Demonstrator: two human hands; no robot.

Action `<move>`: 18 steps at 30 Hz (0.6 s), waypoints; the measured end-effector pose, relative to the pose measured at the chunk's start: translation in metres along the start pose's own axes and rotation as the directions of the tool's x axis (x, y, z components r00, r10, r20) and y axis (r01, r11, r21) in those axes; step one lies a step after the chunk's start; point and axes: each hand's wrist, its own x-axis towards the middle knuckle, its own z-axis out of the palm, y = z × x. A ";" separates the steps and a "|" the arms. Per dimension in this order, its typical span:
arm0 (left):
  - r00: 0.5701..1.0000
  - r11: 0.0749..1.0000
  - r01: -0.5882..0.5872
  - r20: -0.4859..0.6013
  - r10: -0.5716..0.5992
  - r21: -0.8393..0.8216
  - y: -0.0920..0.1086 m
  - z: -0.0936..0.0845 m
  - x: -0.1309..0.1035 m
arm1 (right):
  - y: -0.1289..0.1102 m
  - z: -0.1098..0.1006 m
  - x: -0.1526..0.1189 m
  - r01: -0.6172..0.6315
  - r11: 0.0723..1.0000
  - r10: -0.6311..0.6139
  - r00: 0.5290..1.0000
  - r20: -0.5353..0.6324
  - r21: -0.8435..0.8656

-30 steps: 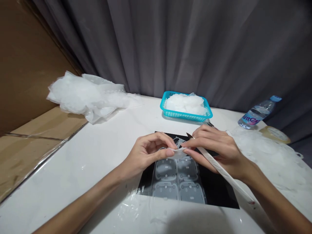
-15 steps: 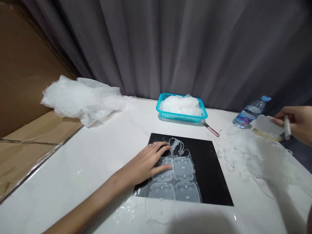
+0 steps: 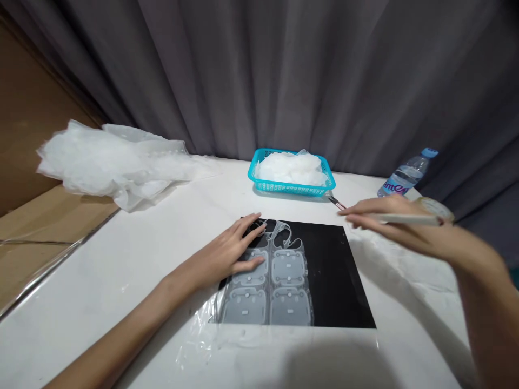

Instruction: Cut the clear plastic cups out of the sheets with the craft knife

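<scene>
My left hand [image 3: 235, 248] lies with fingers spread over the upper left of a translucent molded plastic sheet [image 3: 288, 266], pressing its edge on a black mat [image 3: 336, 275]. The sheet has rounded rectangular panels, and at its top, loose cut strips [image 3: 283, 234] curl. Above the mat's right edge, my right hand [image 3: 397, 221] grips a slim white pen-like tool [image 3: 409, 219]; its tip is hidden by the fingers. Close beyond that hand, pink-handled thread snips [image 3: 336, 202] lie on the table, partly covered.
A blue basket [image 3: 292, 189] with white translucent pieces stands at the back. A water bottle [image 3: 407, 173] and a roll of tape [image 3: 436, 208] are on the right, with translucent scraps [image 3: 421, 270] nearer. A crumpled plastic bag [image 3: 117, 162] lies left beside cardboard [image 3: 48, 221].
My right hand has moved left from the scrap pile to the mat's edge, still with the white tool; the translucent piece at its fingers is gone. My left hand stays on the sheet.
</scene>
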 end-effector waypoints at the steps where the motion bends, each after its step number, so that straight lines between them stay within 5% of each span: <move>1: 0.999 1.000 -0.011 -0.030 0.011 -0.008 0.001 -0.002 0.001 | -0.014 0.016 0.000 0.005 0.999 -0.011 0.993 0.114 0.053; 4: 0.998 0.997 -0.031 -0.062 0.027 -0.073 0.016 -0.004 0.002 | -0.036 0.062 -0.007 -0.079 0.972 -0.006 0.932 0.362 0.221; 8: 0.997 0.980 -0.040 0.055 0.052 -0.196 0.049 0.006 0.001 | -0.038 0.104 -0.025 -0.077 0.919 -0.082 0.922 0.379 0.387; 18: 0.995 0.960 -0.030 0.084 0.056 -0.280 0.058 0.029 -0.003 | -0.038 0.125 -0.035 0.014 0.917 -0.135 0.951 0.278 0.398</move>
